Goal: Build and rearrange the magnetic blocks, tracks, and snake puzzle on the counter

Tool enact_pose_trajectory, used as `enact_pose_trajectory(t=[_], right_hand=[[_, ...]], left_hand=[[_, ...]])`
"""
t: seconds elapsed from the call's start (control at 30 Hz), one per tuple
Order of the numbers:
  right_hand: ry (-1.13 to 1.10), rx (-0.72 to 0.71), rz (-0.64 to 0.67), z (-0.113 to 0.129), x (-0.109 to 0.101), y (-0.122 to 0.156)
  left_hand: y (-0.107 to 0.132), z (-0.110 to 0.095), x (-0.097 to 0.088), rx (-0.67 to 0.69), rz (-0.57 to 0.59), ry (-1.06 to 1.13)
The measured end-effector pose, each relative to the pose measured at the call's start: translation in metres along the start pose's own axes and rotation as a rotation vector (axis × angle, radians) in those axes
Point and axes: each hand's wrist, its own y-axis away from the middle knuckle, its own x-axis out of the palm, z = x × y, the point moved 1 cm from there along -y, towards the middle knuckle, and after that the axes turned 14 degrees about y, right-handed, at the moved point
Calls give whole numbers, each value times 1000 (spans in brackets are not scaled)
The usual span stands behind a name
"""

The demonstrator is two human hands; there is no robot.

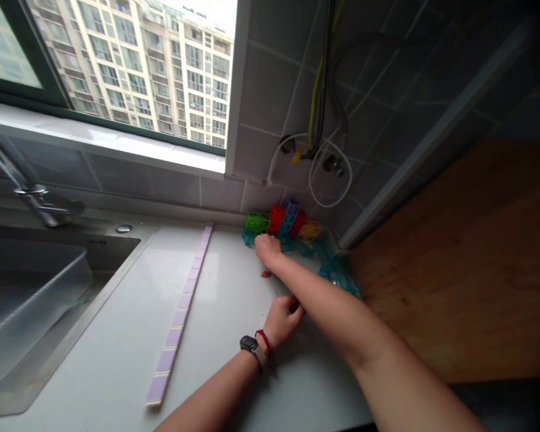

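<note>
Reaching toward blocks (pixel 257 222), right hand (pixel 267 248) and left hand (pixel 284 321) grips unclear, sink lettering (pixel 96 242) illegible

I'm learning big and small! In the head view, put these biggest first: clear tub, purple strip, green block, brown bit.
1. Clear tub, though the picture's edge cuts it off
2. Purple strip, long but thin
3. Green block
4. Brown bit

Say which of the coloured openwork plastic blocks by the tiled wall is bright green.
The bright green openwork plastic block, just beyond the right hand and left of a red openwork plastic block; no other shares its colour.
</note>
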Motion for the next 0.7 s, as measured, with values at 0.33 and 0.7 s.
enact_pose_trajectory(t=[0.33, 0.7], right_hand=[[-276, -69, -386, -26, -14, 79], [-1035, 414, -614, -89, 121, 260]], left_hand=[[-8, 4, -11, -51, -124, 143], [-1, -3, -10, -49, -3, 119]])
